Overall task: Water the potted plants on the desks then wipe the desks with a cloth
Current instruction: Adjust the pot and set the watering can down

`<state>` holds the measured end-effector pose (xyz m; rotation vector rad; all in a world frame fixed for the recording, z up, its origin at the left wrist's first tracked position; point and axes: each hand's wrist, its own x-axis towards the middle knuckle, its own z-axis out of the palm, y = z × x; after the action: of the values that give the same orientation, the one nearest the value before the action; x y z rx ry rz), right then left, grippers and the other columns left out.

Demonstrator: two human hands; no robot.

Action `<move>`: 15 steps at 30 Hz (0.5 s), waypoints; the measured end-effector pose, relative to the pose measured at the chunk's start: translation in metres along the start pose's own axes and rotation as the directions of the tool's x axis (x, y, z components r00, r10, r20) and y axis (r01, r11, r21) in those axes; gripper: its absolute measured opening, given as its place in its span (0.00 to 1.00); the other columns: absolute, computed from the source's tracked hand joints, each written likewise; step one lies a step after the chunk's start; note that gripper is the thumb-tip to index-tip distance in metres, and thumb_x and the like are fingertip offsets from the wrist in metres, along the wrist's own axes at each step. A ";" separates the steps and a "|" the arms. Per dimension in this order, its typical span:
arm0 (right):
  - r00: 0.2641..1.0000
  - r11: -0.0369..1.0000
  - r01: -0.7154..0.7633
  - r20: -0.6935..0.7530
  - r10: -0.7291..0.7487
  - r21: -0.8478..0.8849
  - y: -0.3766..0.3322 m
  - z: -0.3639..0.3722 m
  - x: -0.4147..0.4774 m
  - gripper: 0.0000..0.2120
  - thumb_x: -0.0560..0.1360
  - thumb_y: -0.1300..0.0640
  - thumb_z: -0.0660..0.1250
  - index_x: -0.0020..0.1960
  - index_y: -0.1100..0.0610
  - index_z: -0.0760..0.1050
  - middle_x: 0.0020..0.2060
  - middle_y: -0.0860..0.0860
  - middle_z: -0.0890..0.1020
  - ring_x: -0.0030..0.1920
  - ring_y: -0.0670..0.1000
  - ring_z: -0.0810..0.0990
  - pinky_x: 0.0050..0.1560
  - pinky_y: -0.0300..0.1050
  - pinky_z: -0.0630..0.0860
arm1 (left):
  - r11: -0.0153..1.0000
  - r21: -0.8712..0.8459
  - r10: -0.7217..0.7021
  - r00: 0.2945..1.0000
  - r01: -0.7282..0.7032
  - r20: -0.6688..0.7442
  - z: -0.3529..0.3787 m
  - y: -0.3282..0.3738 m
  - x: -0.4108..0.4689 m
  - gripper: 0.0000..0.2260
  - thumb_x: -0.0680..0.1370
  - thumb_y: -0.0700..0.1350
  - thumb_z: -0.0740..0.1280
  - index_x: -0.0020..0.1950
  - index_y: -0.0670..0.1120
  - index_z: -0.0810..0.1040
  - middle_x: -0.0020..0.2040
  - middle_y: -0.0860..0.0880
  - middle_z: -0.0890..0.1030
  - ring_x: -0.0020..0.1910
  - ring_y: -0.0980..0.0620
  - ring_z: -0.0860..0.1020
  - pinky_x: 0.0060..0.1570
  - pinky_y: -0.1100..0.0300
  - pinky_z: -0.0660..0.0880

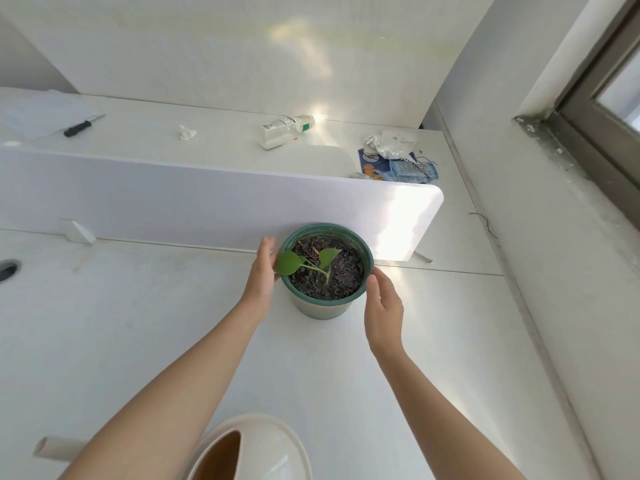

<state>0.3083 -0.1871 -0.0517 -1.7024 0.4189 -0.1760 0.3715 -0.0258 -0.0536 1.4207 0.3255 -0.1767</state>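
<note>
A green-rimmed plant pot [367,268] with dark, wet-looking soil and a small two-leaf plant [304,263] stands on the white desk [138,323], close against the divider panel. My left hand [262,271] rests flat against the pot's left side, fingers extended. On the other side, my right hand [382,313] is at the pot's right rim, thumb touching it, fingers apart. A cream watering can [273,448] stands at the near edge of the desk, its spout [52,448] pointing left. I see no cloth for wiping.
A white divider panel [207,192] separates this desk from the far desk, which holds a black-handled knife [81,126], a crumpled tissue [187,132], a lying bottle [287,128] and packets [398,161]. A window sill [571,174] runs along the right. A cable hole [7,270] sits at left.
</note>
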 end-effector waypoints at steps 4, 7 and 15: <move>0.999 0.998 0.001 0.037 -0.003 0.057 0.000 0.001 -0.001 0.20 0.80 0.54 0.53 0.71 0.55 0.60 0.63 0.42 0.67 0.62 0.40 0.65 0.56 0.22 0.62 | 1.000 -0.025 -0.005 1.000 0.005 0.019 0.003 -0.005 -0.001 0.26 0.80 0.57 0.40 0.73 0.47 0.61 0.70 0.46 0.69 0.69 0.49 0.67 0.71 0.51 0.60; 0.997 0.993 -0.050 0.056 0.044 0.105 0.002 0.000 0.010 0.22 0.80 0.50 0.50 0.73 0.51 0.56 0.70 0.45 0.63 0.70 0.46 0.62 0.72 0.47 0.60 | 1.000 -0.011 0.002 1.000 -0.002 0.026 0.004 -0.005 -0.013 0.24 0.81 0.56 0.40 0.68 0.51 0.67 0.64 0.49 0.74 0.62 0.53 0.72 0.66 0.54 0.64; 0.995 0.985 -0.100 0.022 0.098 0.141 0.014 -0.002 0.011 0.32 0.72 0.39 0.51 0.72 0.51 0.57 0.72 0.50 0.64 0.71 0.49 0.62 0.73 0.54 0.58 | 0.998 -0.050 -0.030 0.999 0.029 -0.017 -0.011 -0.006 -0.021 0.25 0.81 0.56 0.41 0.73 0.47 0.60 0.73 0.49 0.66 0.71 0.51 0.64 0.72 0.50 0.57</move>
<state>0.3158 -0.1947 -0.0664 -1.5386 0.4676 -0.1174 0.3485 -0.0171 -0.0534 1.3699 0.3627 -0.1792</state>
